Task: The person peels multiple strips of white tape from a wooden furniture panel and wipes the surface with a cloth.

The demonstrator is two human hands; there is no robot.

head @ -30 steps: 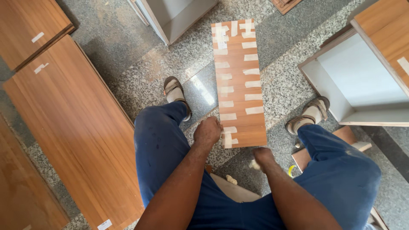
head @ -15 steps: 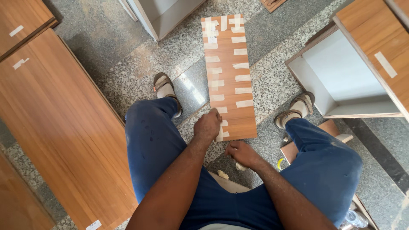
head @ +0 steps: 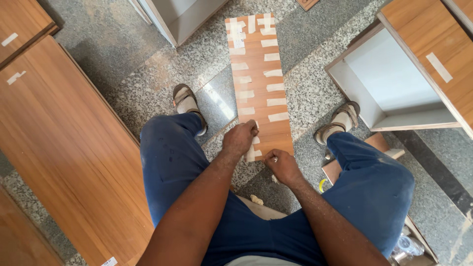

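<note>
- Gripping the near left edge of the wooden board (head: 260, 88), the left hand (head: 240, 138) curls closed around it at the frame's centre.
- The right hand (head: 279, 165) pinches the board's near end, fingers closed.
- The board lies on the granite floor (head: 148, 74), between the sandals (head: 188, 104).

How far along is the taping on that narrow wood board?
Done: the narrow wood board already carries pale tape strips along most of its length. In hand: the left hand and right hand work at its near end, at a strip there. Left: I cannot tell whether more strips are due.
</note>
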